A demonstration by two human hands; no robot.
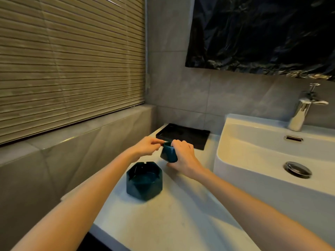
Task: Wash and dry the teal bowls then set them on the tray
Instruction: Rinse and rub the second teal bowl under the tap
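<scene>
A small faceted teal bowl [167,153] is held just above the white counter [163,223], close to the black tray [183,135]. My right hand [183,156] grips it from the right side, fingers over the rim and thumb underneath. My left hand [149,146] pinches something thin and pale at the bowl's left rim; what it is I cannot tell. A larger teal faceted bowl [144,181] with notches in its rim stands on the counter, nearer to me and to the left of the small one.
A white basin [272,153] with a chrome drain plug [297,169] and a chrome faucet [302,109] fills the right side. A tiled ledge and closed blinds run along the left. A dark sheet hangs on the wall above the basin.
</scene>
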